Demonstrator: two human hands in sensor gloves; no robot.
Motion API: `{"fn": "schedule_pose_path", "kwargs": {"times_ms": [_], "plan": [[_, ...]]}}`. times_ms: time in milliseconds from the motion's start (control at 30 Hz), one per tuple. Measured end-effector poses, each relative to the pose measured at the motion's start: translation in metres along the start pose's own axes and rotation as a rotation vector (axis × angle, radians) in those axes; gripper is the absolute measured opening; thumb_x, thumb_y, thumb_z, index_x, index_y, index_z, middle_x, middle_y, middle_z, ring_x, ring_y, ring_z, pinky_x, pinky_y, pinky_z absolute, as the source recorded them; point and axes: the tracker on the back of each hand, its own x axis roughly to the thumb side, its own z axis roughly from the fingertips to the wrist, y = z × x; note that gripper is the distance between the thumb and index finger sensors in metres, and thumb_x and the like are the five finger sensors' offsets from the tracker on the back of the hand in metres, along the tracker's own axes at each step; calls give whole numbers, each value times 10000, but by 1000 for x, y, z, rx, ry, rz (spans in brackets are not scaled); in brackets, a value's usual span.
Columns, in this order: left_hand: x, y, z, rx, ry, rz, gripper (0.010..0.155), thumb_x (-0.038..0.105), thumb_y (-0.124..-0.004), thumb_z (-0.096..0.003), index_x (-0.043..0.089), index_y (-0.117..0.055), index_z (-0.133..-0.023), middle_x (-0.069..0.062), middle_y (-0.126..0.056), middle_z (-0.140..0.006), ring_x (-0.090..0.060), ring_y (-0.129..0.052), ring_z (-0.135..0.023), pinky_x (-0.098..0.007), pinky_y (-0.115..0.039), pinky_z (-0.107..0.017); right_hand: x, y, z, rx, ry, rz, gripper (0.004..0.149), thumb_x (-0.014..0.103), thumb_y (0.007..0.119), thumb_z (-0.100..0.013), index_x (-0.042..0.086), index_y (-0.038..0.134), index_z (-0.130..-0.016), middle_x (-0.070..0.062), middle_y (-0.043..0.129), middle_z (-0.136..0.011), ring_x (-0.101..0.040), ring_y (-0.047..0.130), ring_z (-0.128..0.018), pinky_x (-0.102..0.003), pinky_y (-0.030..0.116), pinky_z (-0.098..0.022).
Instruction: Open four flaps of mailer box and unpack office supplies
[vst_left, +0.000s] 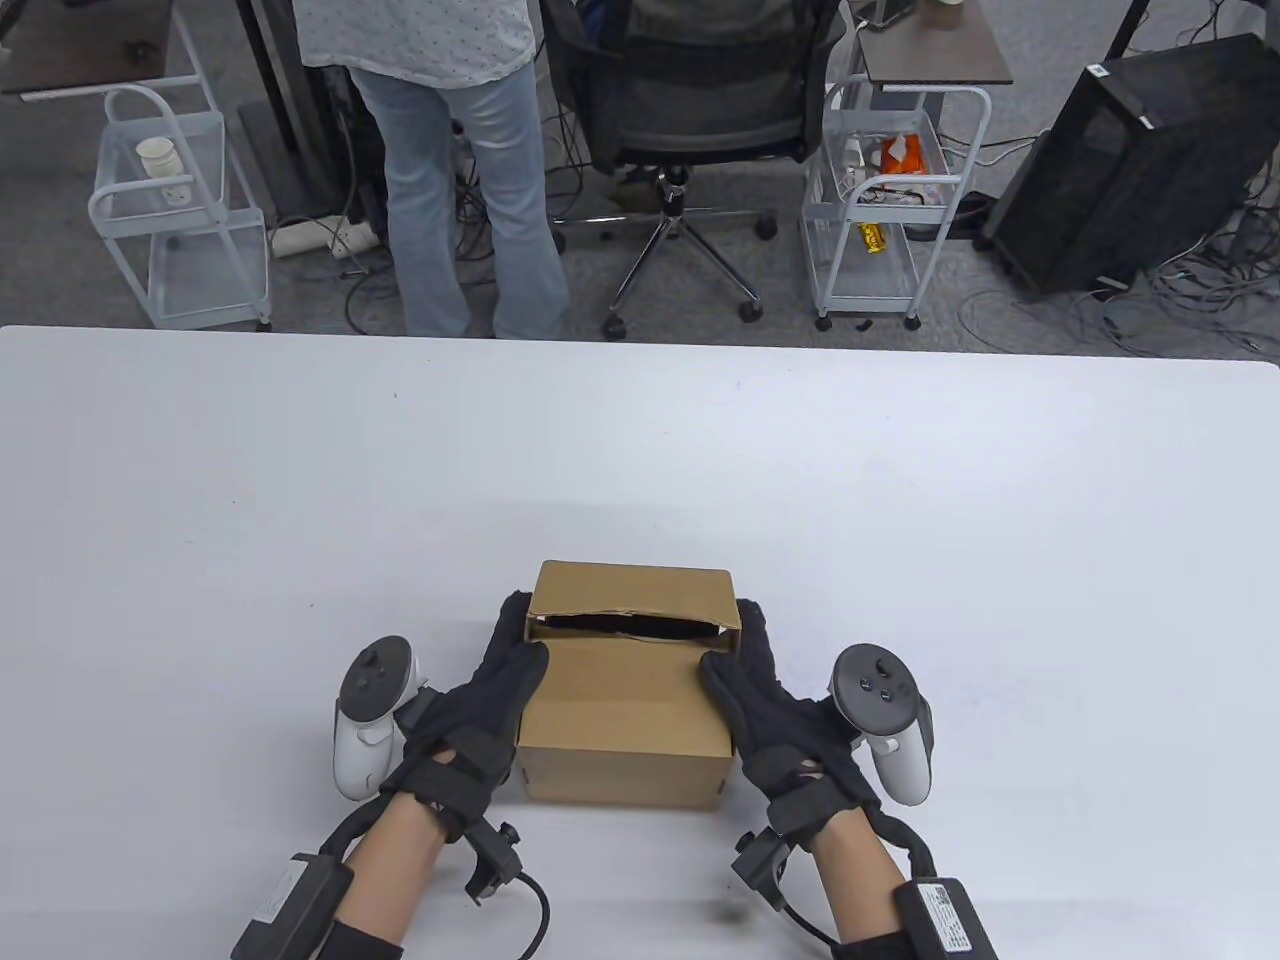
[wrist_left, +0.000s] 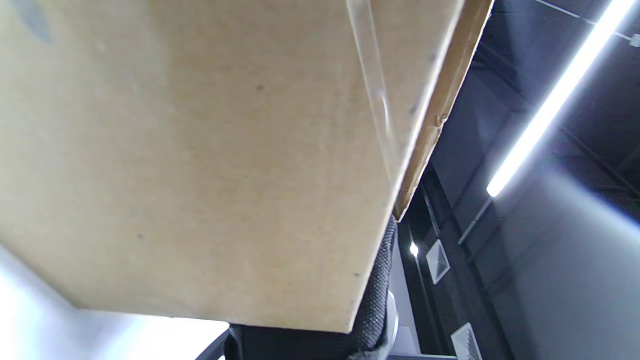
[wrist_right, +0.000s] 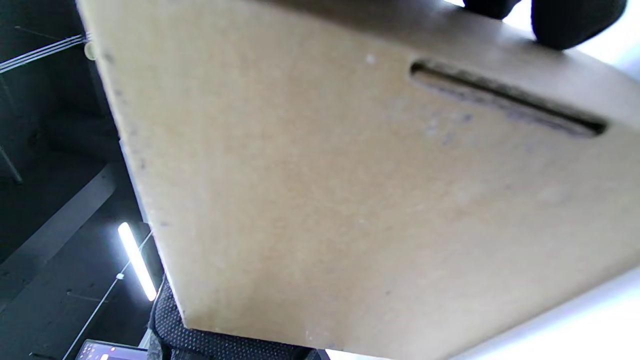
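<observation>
Table view — left hand (vst_left: 480, 700), right hand (vst_left: 770, 700) clasp mailer box (vst_left: 625, 720) sides

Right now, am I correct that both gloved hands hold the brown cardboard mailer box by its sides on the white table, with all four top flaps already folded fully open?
Not quite: the flaps are not open. The table view shows the brown cardboard mailer box with its top flaps down, only a narrow dark gap between them. The rest stands: the left hand and right hand hold its sides on the white table.
</observation>
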Motion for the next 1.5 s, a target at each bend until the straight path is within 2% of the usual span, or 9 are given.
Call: {"fn": "schedule_pose_path", "kwargs": {"times_ms": [267, 667, 867, 967, 1133, 1200, 1267, 1367, 1500], "plan": [[15, -2, 1, -88, -177, -91, 850, 486, -649, -616, 275, 13, -1107, -140, 56, -1222, -442, 12, -1159, -750, -108, -722, 8, -9, 6, -63, -196, 73, 820, 597, 558, -632, 253, -5, -1119, -264, 98, -1259, -631, 191, -1096, -807, 371, -726], [26, -9, 7, -58, -211, -215, 879, 464, -761, -593, 405, -28, -1075, -25, 56, -1207, -397, 15, -1158, -732, -101, -744, 20, -13, 18, -229, -289, 195, 793, 558, 677, -609, 322, 125, -1127, -183, 266, -1275, -534, 357, -1127, -779, 403, -729], [38, -9, 13, 13, -241, -308, 840, 401, -749, -608, 408, -49, -1073, -24, -30, -1222, -514, -143, -1159, -756, -294, -781, 29, -15, 26, -326, -341, 268, 770, 518, 724, -599, 315, 205, -1130, -181, 412, -1252, -496, 548, -1099, -735, 516, -738], [45, -1, 16, 58, -265, -308, 752, 355, -695, -620, 403, -109, -1090, -35, -183, -1254, -561, -317, -1154, -733, -454, -784, 32, -19, 29, -346, -368, 271, 757, 508, 722, -599, 295, 232, -1136, -186, 481, -1238, -509, 624, -1069, -715, 551, -740], [50, 21, 22, 157, -256, -304, 750, 331, -706, -619, 376, -129, -1096, -77, -368, -1246, -497, -600, -1124, -644, -637, -760, 29, -33, 31, -459, -353, 206, 728, 448, 726, -606, 219, 284, -1137, -197, 619, -1175, -456, 812, -973, -609, 698, -717], [48, 32, 22, 210, -219, -280, 776, 339, -714, -614, 275, -119, -1108, -112, -398, -1232, -465, -667, -1099, -603, -674, -752, 28, -39, 33, -549, -316, 195, 691, 418, 737, -605, 152, 378, -1132, -187, 729, -1110, -405, 914, -896, -570, 776, -678], [45, 43, 21, 224, -190, -251, 767, 364, -751, -604, 182, -229, -1135, -155, -499, -1202, -443, -729, -1069, -586, -700, -741, 26, -45, 35, -615, -277, 206, 655, 426, 763, -594, 88, 522, -1101, -178, 839, -1025, -379, 995, -802, -563, 832, -623], [45, 52, 22, 260, -148, -263, 608, 383, -778, -598, 147, -543, -1107, -130, -736, -1095, -407, -832, -1005, -615, -738, -707, 26, -53, 37, -679, -237, 242, 596, 457, 800, -575, 95, 678, -1032, -126, 947, -918, -348, 1057, -713, -555, 880, -567], [47, 61, 17, 328, -119, -283, 552, 408, -790, -593, 181, -620, -1067, -81, -815, -1033, -358, -892, -959, -564, -814, -665, 25, -61, 32, -734, -219, 242, 536, 450, 842, -559, 122, 754, -973, -58, 1010, -817, -301, 1090, -660, -534, 905, -542]]}}
